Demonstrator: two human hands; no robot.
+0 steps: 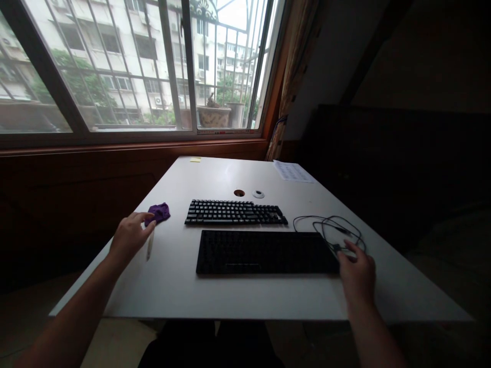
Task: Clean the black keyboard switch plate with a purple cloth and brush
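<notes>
At the left side of the white desk, my left hand [131, 234] has its thumb and fingers on the near-left edge of a crumpled purple cloth [160, 211], closed around it. A slim white pen-like stick [149, 247] lies just below that hand. My right hand [357, 270] is at the right end of a long black keyboard [264, 252], thumb and fingers curved but apart, close to a loosely coiled black cable [326, 225]. Whether it touches the keyboard's corner I cannot tell. Behind lies a second set of black keys [233, 211] with a stepped outline.
The white desk [169, 296] bears a round hole [239, 193], a white ring-shaped cap [258, 194], printed sheets [293, 171] at the far right and a yellow note [195, 159] at the far left. A barred window [153, 66] rises beyond the desk.
</notes>
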